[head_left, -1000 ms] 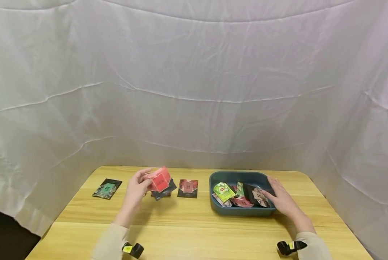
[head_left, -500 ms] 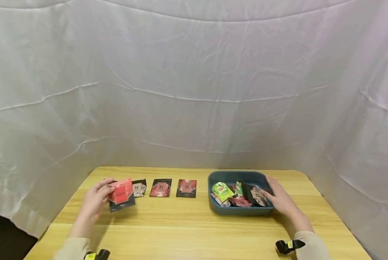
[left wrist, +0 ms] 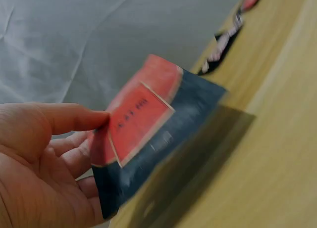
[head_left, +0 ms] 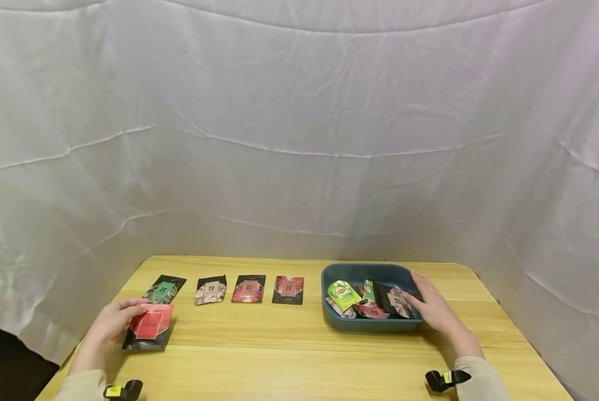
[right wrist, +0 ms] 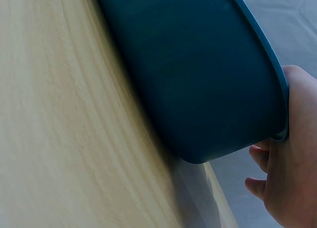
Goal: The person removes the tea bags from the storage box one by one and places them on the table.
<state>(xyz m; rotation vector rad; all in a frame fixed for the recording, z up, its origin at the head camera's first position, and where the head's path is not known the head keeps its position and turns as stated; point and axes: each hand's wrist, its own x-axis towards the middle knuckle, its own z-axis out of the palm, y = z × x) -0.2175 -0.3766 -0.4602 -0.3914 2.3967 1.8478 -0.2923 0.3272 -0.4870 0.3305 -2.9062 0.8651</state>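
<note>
In the head view my left hand [head_left: 110, 326] is over the table's left side. Its thumb and fingers pinch a red and dark tea sachet [head_left: 149, 327] by the edge. The left wrist view shows that sachet [left wrist: 141, 124] tilted above the wood, its shadow below. At the right, my right hand [head_left: 437, 306] holds the side of a dark blue plastic bin [head_left: 374, 324], thumb over the rim and fingers along the outside. Inside the bin lie several sachets, among them a yellow-green one [head_left: 344, 295] and a black one [head_left: 397, 302].
A row of sachets lies along the table's back: a green and black one [head_left: 165, 288], a pale pink and black one [head_left: 211, 289], and two red and black ones, the left [head_left: 249, 289] and right [head_left: 288, 289]. A white curtain [head_left: 299, 139] surrounds the table [head_left: 289, 356].
My left hand has carried the red sachet leftward and toward me, uncovering the row's left sachets. My right hand stays at the bin.
</note>
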